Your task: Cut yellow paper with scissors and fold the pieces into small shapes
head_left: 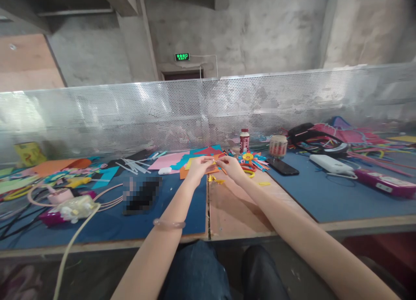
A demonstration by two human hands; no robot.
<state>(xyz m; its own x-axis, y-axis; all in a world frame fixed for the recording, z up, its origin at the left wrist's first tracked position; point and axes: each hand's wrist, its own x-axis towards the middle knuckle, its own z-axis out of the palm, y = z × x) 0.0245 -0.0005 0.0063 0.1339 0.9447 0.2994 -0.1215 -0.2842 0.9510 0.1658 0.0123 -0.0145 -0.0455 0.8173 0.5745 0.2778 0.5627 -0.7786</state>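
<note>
My left hand [199, 166] and my right hand [230, 166] meet above the middle of the table, their fingertips pinched close together. Something small, perhaps yellowish, is between them, too small to name. Under and behind my left hand lie orange paper [183, 173] and a bit of yellow paper [189, 163]. Small yellow scraps [215, 180] lie on the bare wood just below my hands. To the right of my right hand is a flower [248, 157] with a yellow centre and blue and orange strips around it.
Behind are a bottle [244, 140] and a jar of thin sticks [277, 146]. Phones [283, 166], a white power bank [330, 164] and purple power strips [386, 183] lie about. Cables [108, 196] and coloured paper [65, 165] spread left. A perforated metal screen [130, 113] closes the back.
</note>
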